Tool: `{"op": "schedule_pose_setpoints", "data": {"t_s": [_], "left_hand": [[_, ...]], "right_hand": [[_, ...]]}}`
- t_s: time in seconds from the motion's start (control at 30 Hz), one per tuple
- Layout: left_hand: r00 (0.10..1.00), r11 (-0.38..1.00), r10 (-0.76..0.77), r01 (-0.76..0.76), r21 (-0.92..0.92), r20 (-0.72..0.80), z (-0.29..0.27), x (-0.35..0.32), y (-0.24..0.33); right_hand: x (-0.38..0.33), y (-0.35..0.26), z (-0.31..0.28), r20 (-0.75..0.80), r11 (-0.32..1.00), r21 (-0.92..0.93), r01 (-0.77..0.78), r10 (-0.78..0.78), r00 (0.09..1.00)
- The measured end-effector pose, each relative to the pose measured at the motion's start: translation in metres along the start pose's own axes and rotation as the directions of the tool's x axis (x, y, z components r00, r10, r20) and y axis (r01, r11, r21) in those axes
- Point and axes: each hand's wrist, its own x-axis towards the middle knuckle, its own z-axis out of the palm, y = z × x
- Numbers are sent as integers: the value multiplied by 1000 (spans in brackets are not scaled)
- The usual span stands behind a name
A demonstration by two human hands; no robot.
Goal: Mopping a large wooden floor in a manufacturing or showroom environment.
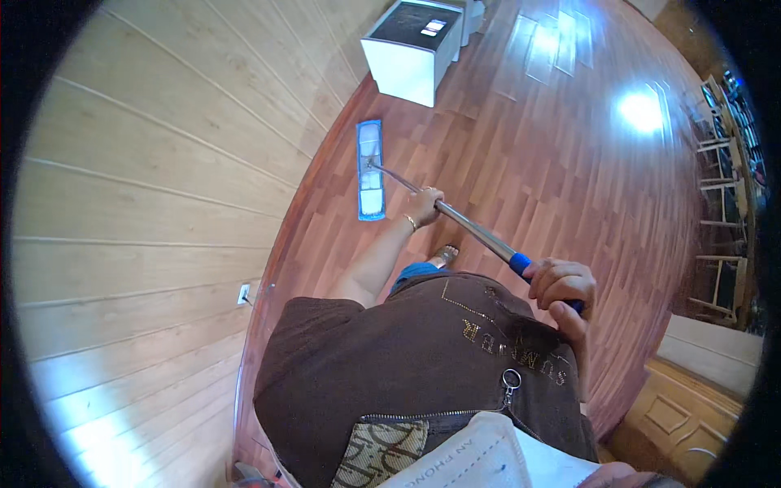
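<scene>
A flat floor mop with a blue-edged rectangular head (pixel 371 195) lies on the reddish wood floor, close to the wall at the left. From the head, its metal pole (pixel 476 231) slants back toward my body. Partway down the pole, my left hand (pixel 425 206) is wrapped round the metal, a bracelet at the wrist. My right hand (pixel 563 291) closes round the upper end of the pole, just past a blue collar (pixel 519 263). Part of the grip is hidden under its fingers.
Along the left runs a pale panelled wall (pixel 163 179) with an outlet (pixel 244 294). A white cabinet with a dark top (pixel 403 61) stands ahead of the mop. Wooden racks (pixel 724 211) line the right side, and a wooden cabinet (pixel 691 415) is at lower right. My foot (pixel 445 255) shows below the pole.
</scene>
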Motion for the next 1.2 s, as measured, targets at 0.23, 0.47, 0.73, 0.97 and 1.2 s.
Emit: {"op": "schedule_pose_setpoints", "data": {"t_s": [0.23,0.47,0.73,0.97,1.2], "left_hand": [[956,999,-19,7,-40,-293,-20,-67,36],[954,972,-221,232,30,-204,-10,-183,41],[957,954,-291,289,75,13,-10,-168,59],[973,993,-112,100,70,203,18,-94,106],[906,972,233,-225,-65,354,78,-18,155]], "right_hand": [[24,-7,-14,121,970,242,12,-43,992],[0,10,-11,220,919,341,-198,127,967],[-27,-20,-18,182,909,344,-236,182,966],[-79,-68,-30,17,982,180,-58,56,998],[-135,-126,-16,-96,985,-162,-62,47,994]]}}
